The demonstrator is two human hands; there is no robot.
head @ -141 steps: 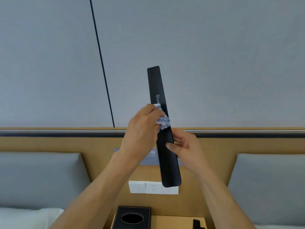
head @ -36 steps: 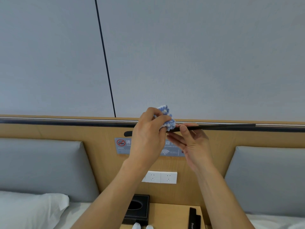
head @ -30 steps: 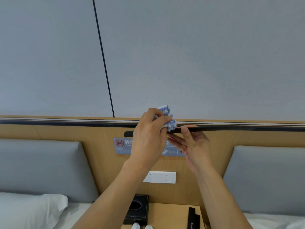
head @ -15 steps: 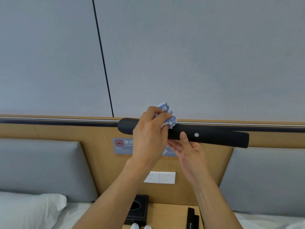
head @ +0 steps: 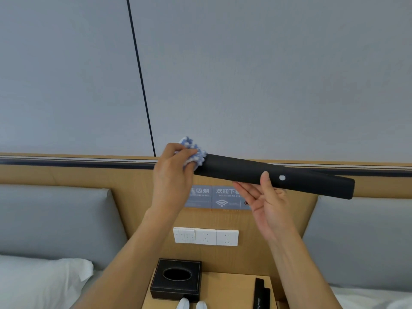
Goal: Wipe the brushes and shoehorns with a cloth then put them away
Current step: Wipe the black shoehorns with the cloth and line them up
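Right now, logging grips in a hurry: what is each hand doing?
Left hand: grips the blue-white cloth against the shoehorn's end.
Right hand: pinches the black shoehorn between thumb and fingers.

Shoehorn (head: pixel 274 175) held level across frame centre, running from 9 to 3 o'clock; left hand (head: pixel 172 175) with cloth (head: pixel 192 152) at its 9 o'clock end, right hand (head: pixel 265 201) under it toward 5 o'clock, thumb on its near face. Behind the hands: headboard (head: pixel 66 175), sign plates (head: pixel 223 198) at 6 o'clock of the shoehorn, socket panel (head: pixel 206 237) below those. Nightstand (head: pixel 229 291) at frame 6 o'clock carries tissue box (head: pixel 176 278) toward 9 and a second shoehorn (head: pixel 260 295) toward 3; pillow (head: pixel 40 282) at 8 o'clock.
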